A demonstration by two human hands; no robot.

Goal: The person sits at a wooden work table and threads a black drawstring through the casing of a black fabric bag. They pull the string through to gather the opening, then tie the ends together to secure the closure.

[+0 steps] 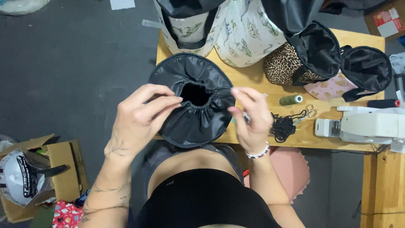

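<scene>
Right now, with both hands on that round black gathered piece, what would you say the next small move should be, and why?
Probably a short pull on the cord with the right hand. The black fabric piece is already gathered around a small central opening. The left hand pinches the gathers at its edge, while the right fingers seem to grip something thin beside it, too small to tell for sure.
</scene>
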